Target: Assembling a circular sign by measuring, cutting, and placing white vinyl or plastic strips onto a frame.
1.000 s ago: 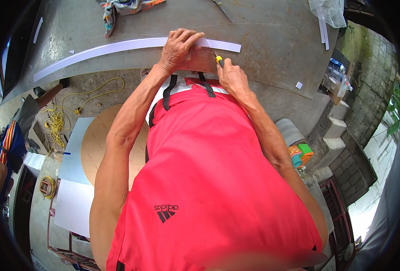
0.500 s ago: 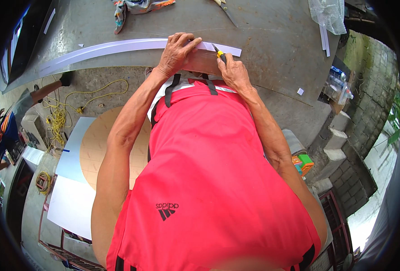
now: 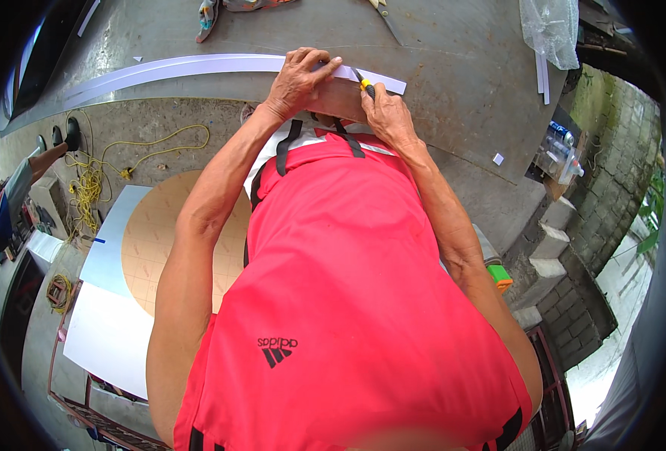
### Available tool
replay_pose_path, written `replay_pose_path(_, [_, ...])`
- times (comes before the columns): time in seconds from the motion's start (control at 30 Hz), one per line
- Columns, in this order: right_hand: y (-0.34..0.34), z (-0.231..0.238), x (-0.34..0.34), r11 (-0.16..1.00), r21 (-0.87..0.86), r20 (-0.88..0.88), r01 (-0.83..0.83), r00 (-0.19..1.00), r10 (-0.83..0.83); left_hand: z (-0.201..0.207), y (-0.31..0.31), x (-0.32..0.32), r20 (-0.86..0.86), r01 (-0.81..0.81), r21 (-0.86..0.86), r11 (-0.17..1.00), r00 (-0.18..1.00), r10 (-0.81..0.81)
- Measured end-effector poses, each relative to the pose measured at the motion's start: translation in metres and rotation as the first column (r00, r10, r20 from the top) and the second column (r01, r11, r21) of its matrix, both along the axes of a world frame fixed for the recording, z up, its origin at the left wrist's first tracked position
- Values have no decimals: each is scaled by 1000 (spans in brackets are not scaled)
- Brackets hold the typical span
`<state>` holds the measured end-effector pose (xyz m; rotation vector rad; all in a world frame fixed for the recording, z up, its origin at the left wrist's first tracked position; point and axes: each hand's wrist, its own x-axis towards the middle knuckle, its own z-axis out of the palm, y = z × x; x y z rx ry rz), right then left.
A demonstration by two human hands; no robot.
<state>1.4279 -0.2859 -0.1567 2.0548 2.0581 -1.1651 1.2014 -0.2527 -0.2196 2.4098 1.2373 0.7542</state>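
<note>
A long, narrow white strip (image 3: 182,66) lies along the near edge of the grey metal tabletop (image 3: 453,90), bending with the lens. My left hand (image 3: 299,81) presses on it near its right end, fingers curled and thumb stretched to the right. In my right hand (image 3: 390,119) is a yellow and black utility knife (image 3: 366,86), gripped by its handle. Its blade points up and to the left, its tip at the strip just right of my left thumb. My left hand covers part of the strip.
Scissors (image 3: 387,21) and a patterned cloth (image 3: 209,16) lie at the far side, near bubble wrap (image 3: 549,30) and thin white strips (image 3: 542,79). A small white offcut (image 3: 498,158) sits at right. Yellow cord (image 3: 89,192) tangles on the floor by a co-worker's foot (image 3: 73,134).
The view has shifted slightly. The co-worker's leg at left has moved, with another shoe now showing. Both my hands and the knife keep nearly the same places on the strip.
</note>
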Motion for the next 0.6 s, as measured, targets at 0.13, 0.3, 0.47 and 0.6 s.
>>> replay_pose_path(0.13, [6, 5, -7, 999, -13, 71, -36, 997, 37, 1, 0, 1, 8, -5, -15, 1000, 1000, 5])
replay_pose_path(0.3, [3, 10, -12, 998, 23, 113, -52, 992, 49, 3, 1, 5, 38, -29, -16, 999, 999, 29])
replay_pose_path(0.47, [-24, 25, 7, 999, -45, 152, -20, 988, 27, 7, 4, 5, 43, -21, -40, 999, 999, 22])
replay_pose_path(0.6, [-20, 29, 31, 997, -51, 225, -62, 972, 72, 14, 3, 9, 20, -46, -5, 999, 999, 46])
